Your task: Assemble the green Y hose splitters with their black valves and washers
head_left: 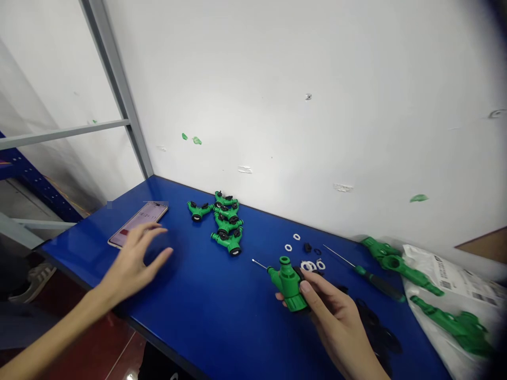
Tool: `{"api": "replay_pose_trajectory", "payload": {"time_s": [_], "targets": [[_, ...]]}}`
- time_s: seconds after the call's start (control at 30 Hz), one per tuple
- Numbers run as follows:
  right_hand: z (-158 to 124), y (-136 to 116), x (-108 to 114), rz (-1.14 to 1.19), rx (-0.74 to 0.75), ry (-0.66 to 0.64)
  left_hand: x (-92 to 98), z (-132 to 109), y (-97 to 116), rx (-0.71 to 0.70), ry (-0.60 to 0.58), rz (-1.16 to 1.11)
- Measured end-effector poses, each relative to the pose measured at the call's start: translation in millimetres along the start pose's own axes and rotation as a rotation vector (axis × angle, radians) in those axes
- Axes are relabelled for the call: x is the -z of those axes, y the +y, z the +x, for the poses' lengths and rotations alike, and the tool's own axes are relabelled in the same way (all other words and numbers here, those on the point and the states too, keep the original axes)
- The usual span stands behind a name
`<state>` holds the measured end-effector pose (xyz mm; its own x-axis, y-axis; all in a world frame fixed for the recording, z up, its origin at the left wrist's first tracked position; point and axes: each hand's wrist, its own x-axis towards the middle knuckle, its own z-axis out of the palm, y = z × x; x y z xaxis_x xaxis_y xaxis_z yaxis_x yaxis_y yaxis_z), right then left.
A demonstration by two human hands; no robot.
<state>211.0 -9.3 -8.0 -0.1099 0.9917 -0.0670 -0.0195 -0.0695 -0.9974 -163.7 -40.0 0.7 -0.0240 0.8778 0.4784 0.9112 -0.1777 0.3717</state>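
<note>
My right hand (332, 311) grips a green plastic Y-shaped hose splitter (290, 287) with a black part partly hidden behind the fingers. A thin metal shaft (259, 263) shows beyond its left branch; whether it is inside the splitter or behind it, I cannot tell. My left hand (138, 256), fingers apart and holding nothing, hovers over the near end of a phone (148, 216) with a lit screen. Several green splitters with black valve knobs (229, 243) sit grouped past the hands. White ring washers (307, 266) lie just beyond my right hand.
A screwdriver (376, 282) rests right of the washers. Green splitter bodies (455, 327) lie on a white plastic bag (447, 269) at the right. Black parts (372, 322) are partly hidden by my right hand. A white wall (277, 132) backs the blue table (190, 316).
</note>
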Motion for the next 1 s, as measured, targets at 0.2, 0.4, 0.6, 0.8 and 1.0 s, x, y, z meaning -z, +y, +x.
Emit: {"api": "replay_pose_trajectory", "payload": {"time_s": [0.2, 0.4, 0.6, 0.8, 1.0], "targets": [[-3.1, -9.4, -8.6, -0.116, 0.105, -0.008, -45.5, 16.1, 113.5, 0.063, -0.582, -0.992], [-7.8, -11.0, -14.1, -0.260, 0.403, -0.039, -94.1, 22.2, 167.7, 0.317, -0.747, -1.589], [-10.4, -20.5, -10.0, -0.400, 0.411, -0.164, -96.0, 16.4, 162.8, 0.443, -0.726, -1.573], [2.3, -58.1, 57.9, -0.886, 0.277, 0.106, -89.9, 16.7, 160.1, 0.553, -0.786, -1.584], [15.7, -54.7, 103.1, -1.415, -0.092, -0.062, -85.1, 18.3, 160.6, 0.581, -0.794, -1.509]]}}
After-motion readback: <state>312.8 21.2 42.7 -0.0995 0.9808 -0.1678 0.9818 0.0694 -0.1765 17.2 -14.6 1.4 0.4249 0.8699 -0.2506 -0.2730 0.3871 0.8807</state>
